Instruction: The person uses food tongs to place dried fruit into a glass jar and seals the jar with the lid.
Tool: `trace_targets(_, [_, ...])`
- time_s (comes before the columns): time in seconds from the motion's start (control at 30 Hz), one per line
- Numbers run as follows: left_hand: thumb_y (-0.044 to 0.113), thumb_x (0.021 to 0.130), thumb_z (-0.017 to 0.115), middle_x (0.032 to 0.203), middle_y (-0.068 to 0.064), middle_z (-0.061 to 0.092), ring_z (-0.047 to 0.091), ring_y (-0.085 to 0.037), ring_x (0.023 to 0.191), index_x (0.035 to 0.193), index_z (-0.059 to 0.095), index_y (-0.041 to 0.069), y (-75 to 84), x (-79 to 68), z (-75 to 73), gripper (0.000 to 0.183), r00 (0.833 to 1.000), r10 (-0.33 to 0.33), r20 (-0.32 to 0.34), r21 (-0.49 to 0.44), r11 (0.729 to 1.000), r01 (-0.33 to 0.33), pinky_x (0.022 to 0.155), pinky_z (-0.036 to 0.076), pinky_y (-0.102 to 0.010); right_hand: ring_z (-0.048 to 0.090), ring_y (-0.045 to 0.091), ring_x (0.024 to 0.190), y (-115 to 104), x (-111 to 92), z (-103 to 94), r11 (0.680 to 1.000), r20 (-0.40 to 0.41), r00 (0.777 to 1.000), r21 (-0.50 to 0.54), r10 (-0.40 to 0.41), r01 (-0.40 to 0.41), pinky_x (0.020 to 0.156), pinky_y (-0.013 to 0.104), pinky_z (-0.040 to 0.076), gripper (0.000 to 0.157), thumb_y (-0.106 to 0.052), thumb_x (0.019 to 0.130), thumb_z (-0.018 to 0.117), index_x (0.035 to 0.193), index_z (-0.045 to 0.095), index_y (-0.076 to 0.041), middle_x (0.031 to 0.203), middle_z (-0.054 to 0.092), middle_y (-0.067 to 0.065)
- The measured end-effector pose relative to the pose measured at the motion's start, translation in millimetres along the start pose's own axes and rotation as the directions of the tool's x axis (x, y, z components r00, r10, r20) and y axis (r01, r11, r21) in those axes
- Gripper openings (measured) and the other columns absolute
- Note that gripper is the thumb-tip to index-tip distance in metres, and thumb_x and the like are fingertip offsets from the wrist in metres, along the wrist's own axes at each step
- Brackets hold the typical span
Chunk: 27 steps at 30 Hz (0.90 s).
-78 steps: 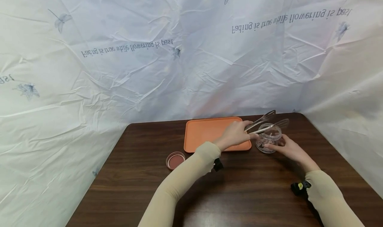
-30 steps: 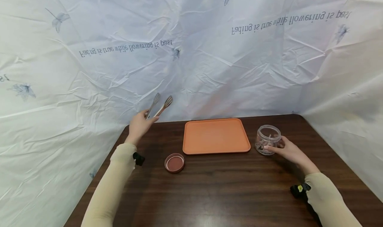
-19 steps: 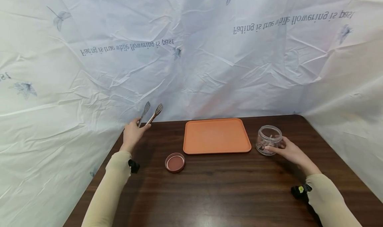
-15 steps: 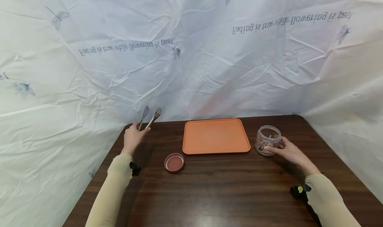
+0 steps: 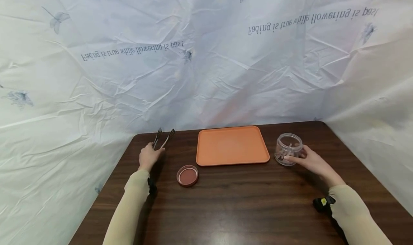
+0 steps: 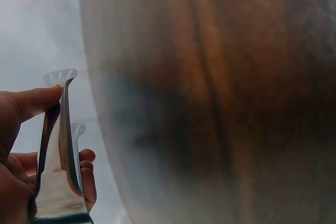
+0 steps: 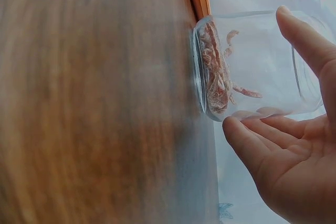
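At the table's far left corner, my left hand (image 5: 150, 156) grips a pair of metal serving tongs (image 5: 166, 141). Their slotted tips stand apart and point away from me, with nothing visible between them. The left wrist view shows thumb and fingers on either side of the tongs (image 6: 65, 129). Whether the tongs touch the table cannot be told. On the right, my right hand (image 5: 314, 163) holds a lidless clear jar (image 5: 288, 149) upright on the table, thumb and fingers round its side. Wrinkled pinkish-brown strips (image 7: 215, 72) lie at the jar's bottom in the right wrist view.
An orange tray (image 5: 232, 146) lies at the back middle, just left of the jar. A round reddish-brown lid (image 5: 187, 175) lies in front of the tray's left end. White printed sheeting (image 5: 206, 58) hangs behind the dark wooden table (image 5: 242, 202) and along both sides.
The left hand has carried the tongs from over the jar to the far left, then lowered them toward the tabletop. The right hand and jar have stayed in place.
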<state>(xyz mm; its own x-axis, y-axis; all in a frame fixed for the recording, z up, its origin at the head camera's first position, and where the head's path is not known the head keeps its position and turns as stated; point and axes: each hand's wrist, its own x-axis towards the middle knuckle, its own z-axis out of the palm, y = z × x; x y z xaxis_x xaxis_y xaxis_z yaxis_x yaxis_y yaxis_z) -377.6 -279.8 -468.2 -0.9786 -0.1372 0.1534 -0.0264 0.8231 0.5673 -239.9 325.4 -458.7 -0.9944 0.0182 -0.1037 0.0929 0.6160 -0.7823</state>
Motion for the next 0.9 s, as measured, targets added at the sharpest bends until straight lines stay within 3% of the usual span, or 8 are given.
trace_targets(0.27, [0.039,0.097,0.066,0.117,-0.034,0.061,0.065,-0.045,0.094,0.144,0.043,-0.011,3.0,3.0,12.9,0.072,0.997,-0.008,0.075,0.032,0.999,0.005,0.078,0.052,-0.057,0.028,0.059,0.138,1.2,-4.3,-5.1,1.000,0.000,1.000,-0.019,0.003,-0.003,0.099,0.071,0.035,0.106,-0.052,0.096,0.066,0.157,0.004,0.009,0.152,0.025,0.043])
trace_targets(0.43, [0.040,0.097,0.066,0.114,-0.034,0.062,0.066,-0.044,0.090,0.141,0.044,-0.012,1.4,4.0,12.1,0.072,0.995,-0.031,0.096,0.098,0.995,0.021,0.073,0.053,-0.055,0.029,0.058,0.138,-0.7,-2.7,-3.2,1.000,0.005,1.000,-0.020,-0.001,0.002,0.100,0.070,0.035,0.108,-0.054,0.095,0.066,0.158,0.004,0.008,0.152,0.025,0.043])
trace_targets(0.6, [0.040,0.097,0.066,0.123,-0.039,0.056,0.062,-0.051,0.102,0.139,0.041,-0.017,4.2,5.6,8.4,0.075,0.988,-0.020,0.155,0.126,0.992,0.000,0.080,0.052,-0.059,0.028,0.059,0.138,-2.3,-1.7,-2.5,1.000,0.001,1.000,-0.024,0.001,-0.001,0.100,0.071,0.035,0.109,-0.054,0.095,0.066,0.158,0.003,0.008,0.152,0.024,0.043])
trace_targets(0.9, [0.045,0.099,0.062,0.142,-0.042,0.038,0.047,-0.055,0.125,0.147,0.029,-0.017,3.3,4.9,8.0,0.086,0.979,-0.012,0.206,0.112,0.994,-0.012,0.096,0.043,-0.064,0.029,0.059,0.137,-2.4,-2.9,-0.3,1.000,0.005,1.000,-0.023,-0.002,0.002,0.100,0.071,0.035,0.108,-0.053,0.095,0.066,0.158,0.003,0.009,0.152,0.023,0.044])
